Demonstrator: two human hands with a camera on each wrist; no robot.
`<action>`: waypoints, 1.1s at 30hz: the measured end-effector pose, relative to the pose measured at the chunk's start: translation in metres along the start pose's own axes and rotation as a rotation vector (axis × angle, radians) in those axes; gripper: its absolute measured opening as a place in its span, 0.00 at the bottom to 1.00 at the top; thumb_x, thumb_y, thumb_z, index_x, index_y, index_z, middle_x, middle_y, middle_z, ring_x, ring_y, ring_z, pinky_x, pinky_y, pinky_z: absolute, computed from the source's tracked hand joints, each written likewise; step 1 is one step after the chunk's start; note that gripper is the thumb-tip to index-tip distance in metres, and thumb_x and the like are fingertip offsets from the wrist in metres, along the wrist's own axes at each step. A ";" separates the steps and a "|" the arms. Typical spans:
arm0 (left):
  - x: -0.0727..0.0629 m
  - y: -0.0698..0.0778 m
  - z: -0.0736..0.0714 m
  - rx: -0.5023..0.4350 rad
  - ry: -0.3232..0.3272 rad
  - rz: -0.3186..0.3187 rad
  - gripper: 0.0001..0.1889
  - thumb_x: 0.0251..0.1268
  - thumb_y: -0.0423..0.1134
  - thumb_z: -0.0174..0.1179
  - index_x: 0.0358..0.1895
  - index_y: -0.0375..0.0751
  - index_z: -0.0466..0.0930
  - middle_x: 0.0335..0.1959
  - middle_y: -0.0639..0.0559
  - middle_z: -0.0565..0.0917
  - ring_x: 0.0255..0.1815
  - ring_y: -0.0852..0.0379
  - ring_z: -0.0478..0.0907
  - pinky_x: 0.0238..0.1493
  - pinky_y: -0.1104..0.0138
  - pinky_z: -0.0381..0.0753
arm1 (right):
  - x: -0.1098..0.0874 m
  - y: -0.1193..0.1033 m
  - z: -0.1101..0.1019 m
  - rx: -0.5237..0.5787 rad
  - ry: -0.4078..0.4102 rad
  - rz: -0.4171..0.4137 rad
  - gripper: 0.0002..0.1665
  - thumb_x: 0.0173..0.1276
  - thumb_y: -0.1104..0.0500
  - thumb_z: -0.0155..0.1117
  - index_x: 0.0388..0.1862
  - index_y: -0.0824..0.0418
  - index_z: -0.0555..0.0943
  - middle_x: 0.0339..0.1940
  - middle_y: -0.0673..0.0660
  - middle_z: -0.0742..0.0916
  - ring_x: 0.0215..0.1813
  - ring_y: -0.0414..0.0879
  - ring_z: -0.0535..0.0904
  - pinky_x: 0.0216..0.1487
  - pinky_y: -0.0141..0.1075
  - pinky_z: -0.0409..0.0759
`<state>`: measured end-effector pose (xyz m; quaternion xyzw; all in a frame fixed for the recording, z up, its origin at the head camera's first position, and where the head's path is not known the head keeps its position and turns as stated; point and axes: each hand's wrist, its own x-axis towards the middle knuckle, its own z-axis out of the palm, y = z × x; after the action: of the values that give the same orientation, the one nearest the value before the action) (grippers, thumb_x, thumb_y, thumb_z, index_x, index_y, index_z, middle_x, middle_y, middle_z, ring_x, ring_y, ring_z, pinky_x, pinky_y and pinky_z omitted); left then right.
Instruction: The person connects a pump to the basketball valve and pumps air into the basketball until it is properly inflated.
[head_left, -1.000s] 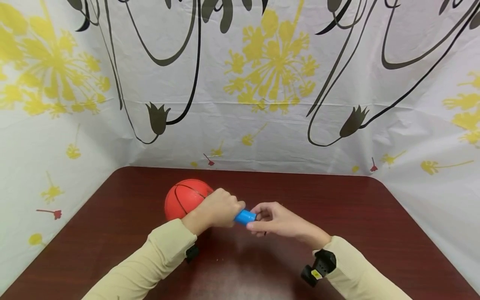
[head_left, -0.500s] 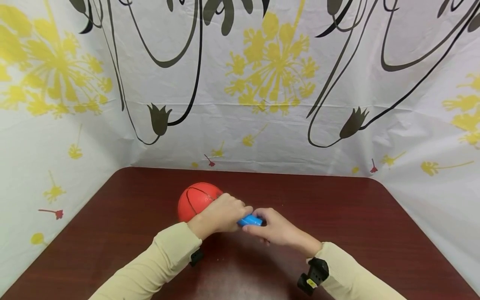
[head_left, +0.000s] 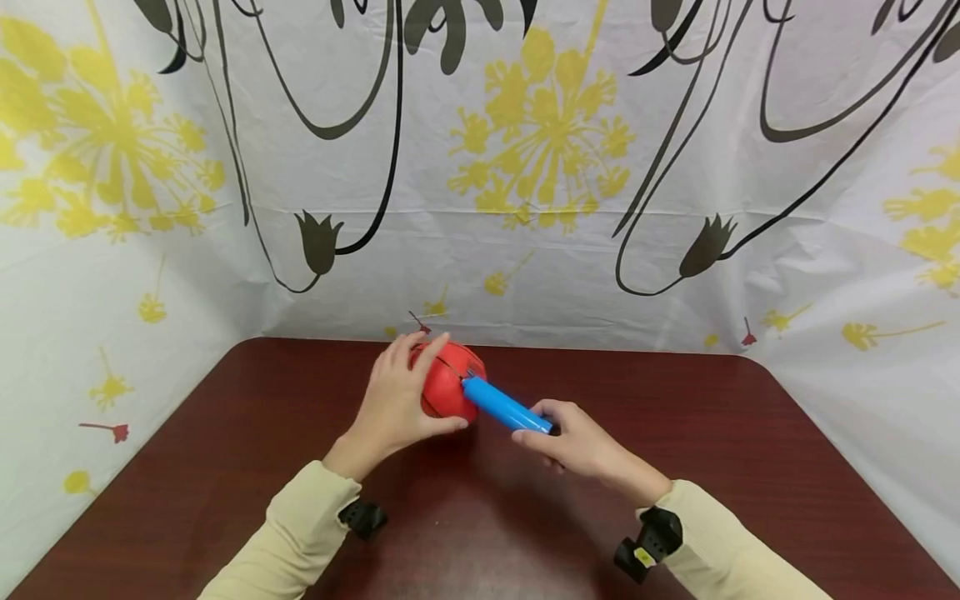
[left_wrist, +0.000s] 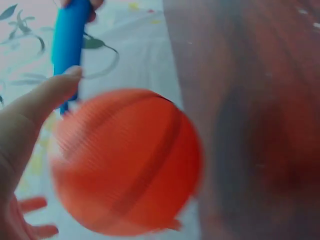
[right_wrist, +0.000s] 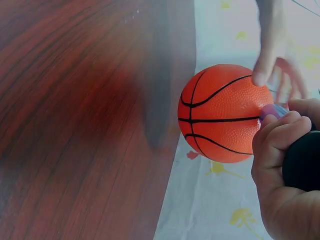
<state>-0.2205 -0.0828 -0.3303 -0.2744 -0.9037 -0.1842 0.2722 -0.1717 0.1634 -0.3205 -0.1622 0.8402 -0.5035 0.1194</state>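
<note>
A small orange-red toy basketball (head_left: 448, 390) with black lines is near the middle of the far half of the table. A blue ball pump (head_left: 504, 406) slants down to the right from it, its narrow tip right at the ball. My right hand (head_left: 583, 443) grips the pump's lower end. My left hand (head_left: 396, 398) is at the ball's left side, fingers spread and thumb below it. In the left wrist view, its thumb (left_wrist: 55, 92) overlaps the pump beside the blurred ball (left_wrist: 125, 162). The right wrist view shows curled fingers (right_wrist: 280, 135) hiding most of the pump.
The dark red-brown table (head_left: 300, 417) has rounded far corners. Behind and beside it hangs a white sheet (head_left: 450, 275) with yellow flowers and dark vines. Each wrist wears a black camera strap (head_left: 660, 533) near the beige sleeve.
My left hand has let go of the pump and moved left to the ball, fingers spreading. The ball has shifted right and away, and more of the pump shows. My right hand now grips its end.
</note>
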 end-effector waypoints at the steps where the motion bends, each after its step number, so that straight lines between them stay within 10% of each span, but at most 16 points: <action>1: -0.003 -0.003 0.002 -0.044 -0.002 -0.067 0.53 0.28 0.62 0.68 0.66 0.51 0.54 0.60 0.41 0.60 0.61 0.42 0.55 0.52 0.47 0.65 | 0.000 0.000 -0.001 0.001 0.002 0.000 0.23 0.57 0.50 0.62 0.38 0.67 0.70 0.16 0.55 0.75 0.16 0.45 0.68 0.18 0.35 0.71; 5: -0.012 -0.010 0.012 -0.238 -0.042 -0.288 0.57 0.29 0.63 0.68 0.68 0.58 0.45 0.66 0.42 0.51 0.62 0.40 0.54 0.44 0.48 0.72 | -0.002 -0.001 -0.002 -0.008 -0.008 -0.003 0.23 0.56 0.50 0.63 0.39 0.67 0.70 0.16 0.56 0.75 0.16 0.44 0.68 0.18 0.34 0.71; 9: -0.016 -0.014 0.019 -0.408 -0.076 -0.352 0.56 0.30 0.60 0.69 0.68 0.61 0.44 0.65 0.47 0.54 0.58 0.45 0.60 0.40 0.53 0.76 | -0.004 -0.004 -0.002 -0.023 -0.026 -0.007 0.22 0.56 0.50 0.63 0.39 0.67 0.71 0.17 0.59 0.76 0.16 0.44 0.69 0.18 0.34 0.71; 21: -0.018 -0.014 0.020 -0.217 0.117 -0.118 0.49 0.27 0.53 0.73 0.62 0.53 0.59 0.61 0.46 0.60 0.58 0.48 0.59 0.38 0.54 0.77 | -0.009 -0.001 -0.008 -0.032 -0.190 -0.012 0.23 0.58 0.54 0.62 0.45 0.69 0.69 0.25 0.58 0.80 0.23 0.48 0.78 0.22 0.39 0.76; 33: -0.013 0.001 0.021 -0.166 0.056 -0.022 0.51 0.27 0.53 0.72 0.64 0.53 0.56 0.63 0.43 0.58 0.59 0.44 0.57 0.40 0.53 0.76 | 0.007 -0.010 0.014 -0.023 -0.200 0.053 0.28 0.60 0.50 0.58 0.50 0.68 0.63 0.22 0.61 0.77 0.18 0.45 0.73 0.22 0.39 0.76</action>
<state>-0.2191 -0.0770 -0.3544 -0.2810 -0.8802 -0.2691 0.2717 -0.1716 0.1448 -0.3185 -0.1909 0.8337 -0.4719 0.2141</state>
